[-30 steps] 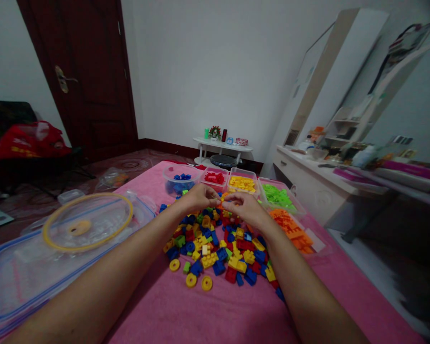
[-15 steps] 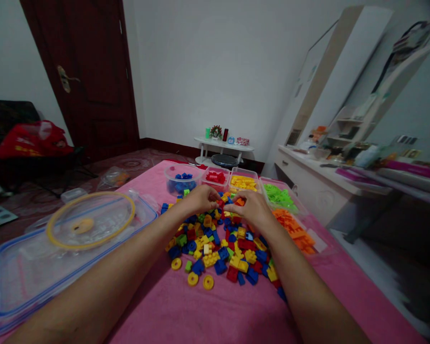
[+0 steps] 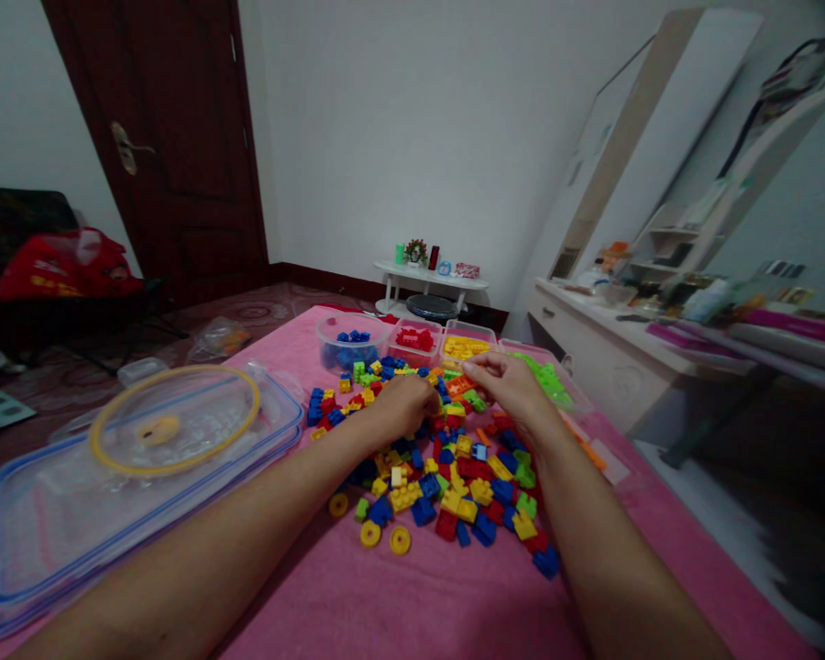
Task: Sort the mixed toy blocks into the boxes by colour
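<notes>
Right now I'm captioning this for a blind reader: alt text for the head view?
Two bare hands work a pile of coloured bricks on a pink cloth: the left hand rests on it, the right hand hovers above, fingers pinched. Tubs of sorted bricks stand behind.

Before us, our pink-covered surface (image 3: 399, 605) carries a heap of loose coloured blocks (image 3: 454, 500), tubs of sorted blocks (image 3: 324, 337) along its far edge, and clear lids (image 3: 144, 467) at left.

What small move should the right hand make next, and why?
Probably move the right hand a little forward and release over the matching box. Its fingers are pinched shut above the pile, just before the yellow box and green box; what they pinch is too small to tell.
</notes>
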Available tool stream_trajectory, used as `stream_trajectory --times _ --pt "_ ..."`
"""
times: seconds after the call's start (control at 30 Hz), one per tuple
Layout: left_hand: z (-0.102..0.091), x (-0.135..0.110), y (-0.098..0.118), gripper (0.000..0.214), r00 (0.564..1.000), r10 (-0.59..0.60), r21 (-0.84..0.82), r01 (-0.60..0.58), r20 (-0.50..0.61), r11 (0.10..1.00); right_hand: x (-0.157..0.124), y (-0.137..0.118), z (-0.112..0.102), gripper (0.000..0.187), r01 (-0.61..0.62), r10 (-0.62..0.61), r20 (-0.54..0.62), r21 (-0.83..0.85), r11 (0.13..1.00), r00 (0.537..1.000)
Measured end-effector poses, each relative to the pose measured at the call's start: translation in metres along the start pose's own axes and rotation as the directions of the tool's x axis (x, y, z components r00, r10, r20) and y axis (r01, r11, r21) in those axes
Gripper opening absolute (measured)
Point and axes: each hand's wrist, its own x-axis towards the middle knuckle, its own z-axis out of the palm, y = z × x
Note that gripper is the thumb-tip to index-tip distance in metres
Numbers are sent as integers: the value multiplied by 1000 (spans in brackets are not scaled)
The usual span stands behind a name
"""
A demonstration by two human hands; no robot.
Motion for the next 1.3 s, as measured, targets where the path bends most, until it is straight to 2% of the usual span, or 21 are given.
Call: stream_trajectory --times 0.07,0.13,0.17,0.23,0.3,0.37,0.47,0.67,0.93,1.3 --pt "0 2 -5 20 996 -72 -90 67 -45 994 -1 -2 -3 37 -9 10 15 -14 1000 1000" --pt "-2 6 -9 17 986 -147 -311 116 -78 943 -2 -2 -5 40 -17 21 76 -46 999 997" --pt "-3 7 -11 17 981 -183 -457 131 -71 880 -2 -2 -6 42 -14 21 127 -56 998 992" --pt "-7 8 -11 21 973 -228 -708 147 -21 691 -3 -1 -5 45 5 11 235 -70 998 972" --pt "-12 7 -9 25 969 -244 -827 168 39 536 -4 0 -2 48 20 1 284 -71 997 959" --pt "-16 5 -7 28 965 -246 -859 196 85 473 -4 1 2 52 16 2 281 -62 998 960" --pt "-17 2 -5 31 962 -238 -871 227 131 436 -4 0 7 52 27 -16 274 -34 999 962" --pt "-14 2 -6 35 960 -216 -884 254 180 393 -4 1 10 35 37 -33 240 -15 999 970" --pt "-19 2 3 48 946 -262 -901 277 193 334 -4 2 6 40 -15 17 173 -14 1000 985" --pt "-15 3 0 47 964 -197 -897 244 181 369 -5 -1 6 42 -6 6 201 0 1000 980"
